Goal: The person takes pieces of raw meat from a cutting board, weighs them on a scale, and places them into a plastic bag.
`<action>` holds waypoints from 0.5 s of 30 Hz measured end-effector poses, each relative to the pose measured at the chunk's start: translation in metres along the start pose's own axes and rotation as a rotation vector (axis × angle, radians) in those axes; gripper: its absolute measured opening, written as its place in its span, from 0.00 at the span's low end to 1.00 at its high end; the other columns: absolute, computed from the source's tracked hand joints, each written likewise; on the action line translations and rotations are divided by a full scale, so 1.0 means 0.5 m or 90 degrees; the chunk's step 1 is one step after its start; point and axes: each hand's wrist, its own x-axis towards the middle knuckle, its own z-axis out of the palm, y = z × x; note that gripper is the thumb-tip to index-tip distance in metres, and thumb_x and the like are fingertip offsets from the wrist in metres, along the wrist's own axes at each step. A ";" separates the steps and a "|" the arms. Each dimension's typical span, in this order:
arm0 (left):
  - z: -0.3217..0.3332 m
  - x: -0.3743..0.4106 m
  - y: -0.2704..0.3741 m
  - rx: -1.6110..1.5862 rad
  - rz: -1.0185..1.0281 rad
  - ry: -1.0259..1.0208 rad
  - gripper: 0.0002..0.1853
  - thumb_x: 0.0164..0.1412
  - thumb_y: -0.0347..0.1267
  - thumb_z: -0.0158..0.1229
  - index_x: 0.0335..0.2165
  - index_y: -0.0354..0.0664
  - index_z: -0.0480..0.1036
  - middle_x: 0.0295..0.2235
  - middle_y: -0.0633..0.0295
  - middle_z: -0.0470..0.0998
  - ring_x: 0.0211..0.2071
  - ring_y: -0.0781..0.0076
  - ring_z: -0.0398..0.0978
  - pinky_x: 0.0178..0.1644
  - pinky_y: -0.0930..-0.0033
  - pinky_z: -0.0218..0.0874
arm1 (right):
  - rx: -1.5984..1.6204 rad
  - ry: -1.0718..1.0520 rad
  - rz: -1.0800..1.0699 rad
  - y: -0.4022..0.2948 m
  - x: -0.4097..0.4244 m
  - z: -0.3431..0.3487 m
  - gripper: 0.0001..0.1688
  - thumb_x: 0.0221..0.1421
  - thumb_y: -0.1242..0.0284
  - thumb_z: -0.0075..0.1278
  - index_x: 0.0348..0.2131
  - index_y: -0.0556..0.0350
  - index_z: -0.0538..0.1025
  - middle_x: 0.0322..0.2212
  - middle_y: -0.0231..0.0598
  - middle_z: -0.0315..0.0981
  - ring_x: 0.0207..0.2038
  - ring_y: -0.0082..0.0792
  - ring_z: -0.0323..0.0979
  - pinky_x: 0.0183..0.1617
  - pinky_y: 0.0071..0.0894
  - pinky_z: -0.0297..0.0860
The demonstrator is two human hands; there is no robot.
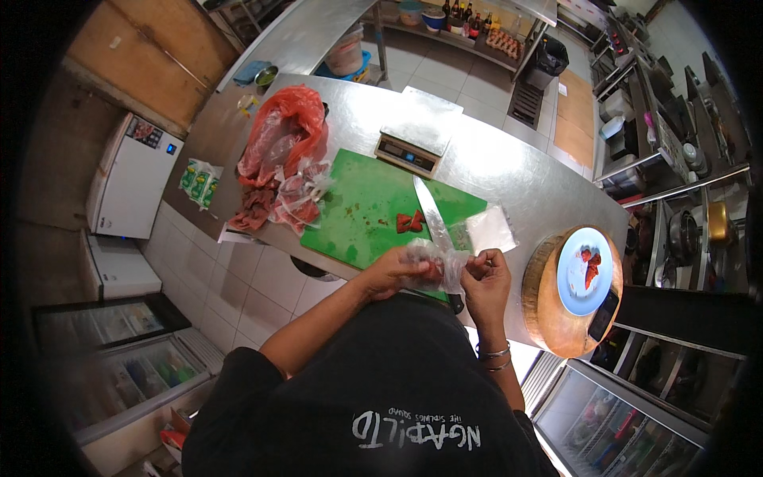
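A clear plastic bag point(438, 265) with red meat inside is held between my two hands. My left hand point(396, 271) grips the filled part; the fingers of my right hand point(487, 283) pinch the bag's other end. Beneath and beyond them lies a green cutting board point(357, 197), bearing a few red meat pieces point(409, 222) and a large knife point(432, 211). A stack of clear plastic bags point(492, 229) rests by the board's right corner. Left of the board are an open red plastic bag point(283, 131) and meat in clear bags point(298, 197).
Behind the board stands a digital scale point(408, 155). At right, a round wooden block point(539, 298) carries a blue plate point(575, 301) with red meat scraps and a phone point(604, 316). Green packets point(201, 182) lie at the steel table's left edge. A metal bowl point(266, 76) is farther back.
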 end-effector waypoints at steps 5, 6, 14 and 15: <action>0.017 -0.014 0.020 -0.181 0.017 0.070 0.26 0.64 0.36 0.63 0.56 0.38 0.68 0.47 0.62 0.77 0.51 0.71 0.75 0.61 0.64 0.63 | 0.028 -0.073 -0.021 -0.024 0.001 0.001 0.24 0.55 0.77 0.64 0.45 0.56 0.66 0.39 0.40 0.76 0.40 0.27 0.76 0.44 0.26 0.73; 0.007 -0.012 0.014 -0.204 0.022 0.060 0.28 0.63 0.36 0.64 0.57 0.39 0.66 0.48 0.63 0.76 0.52 0.70 0.74 0.62 0.64 0.63 | 0.036 -0.087 -0.046 -0.022 -0.003 0.006 0.26 0.56 0.75 0.65 0.47 0.56 0.66 0.39 0.40 0.76 0.41 0.29 0.77 0.45 0.28 0.74; -0.005 -0.013 0.000 -0.099 0.052 0.003 0.34 0.58 0.27 0.68 0.60 0.42 0.63 0.50 0.63 0.74 0.55 0.67 0.72 0.61 0.62 0.65 | -0.327 -0.130 -0.240 -0.057 -0.023 0.044 0.36 0.48 0.71 0.72 0.51 0.56 0.67 0.45 0.44 0.75 0.48 0.34 0.76 0.48 0.34 0.74; 0.002 -0.014 0.002 -0.073 0.066 0.021 0.34 0.58 0.26 0.68 0.60 0.42 0.64 0.50 0.63 0.74 0.54 0.67 0.72 0.60 0.62 0.66 | -0.271 -0.082 -0.203 -0.054 -0.021 0.044 0.35 0.48 0.71 0.71 0.51 0.56 0.68 0.44 0.43 0.76 0.47 0.33 0.76 0.47 0.33 0.74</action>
